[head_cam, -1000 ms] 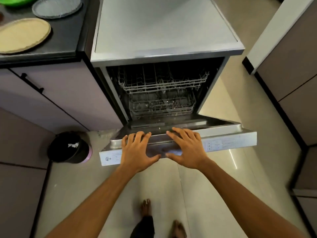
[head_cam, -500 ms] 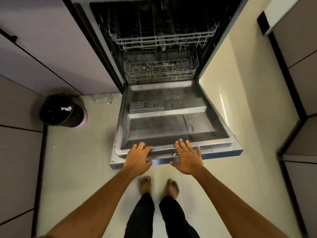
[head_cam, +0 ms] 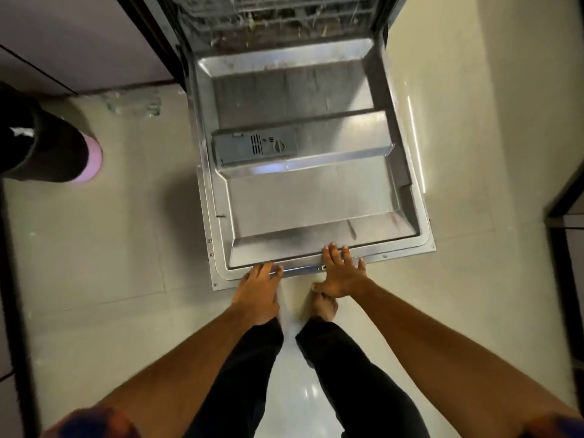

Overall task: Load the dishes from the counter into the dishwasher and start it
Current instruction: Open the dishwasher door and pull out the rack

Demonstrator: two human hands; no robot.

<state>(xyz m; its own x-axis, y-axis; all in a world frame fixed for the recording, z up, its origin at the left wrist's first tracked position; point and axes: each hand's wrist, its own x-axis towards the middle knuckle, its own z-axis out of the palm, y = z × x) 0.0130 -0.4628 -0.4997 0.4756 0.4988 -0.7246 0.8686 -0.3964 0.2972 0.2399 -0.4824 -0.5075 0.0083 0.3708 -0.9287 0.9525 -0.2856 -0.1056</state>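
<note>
The dishwasher door [head_cam: 316, 197] lies fully open and flat, its steel inner face up, with a grey detergent dispenser [head_cam: 256, 146] on it. The lower wire rack [head_cam: 275, 20] shows blurred at the top edge, inside the machine. My left hand [head_cam: 257, 289] rests on the door's near edge, fingers curled over the rim. My right hand [head_cam: 343, 273] lies flat on the same edge just to the right, fingers spread. No dishes are in view.
A black bin with a pink base [head_cam: 47, 147] stands on the floor at the left. Purple cabinet fronts [head_cam: 79, 42] run along the upper left. Dark cabinet edges [head_cam: 565, 216] border the right. My bare feet and dark trousers [head_cam: 331, 358] are below the door.
The door has swung down from partly open to fully flat under both hands. My view has tilted downward, so the counter and upper rack have left the frame.
</note>
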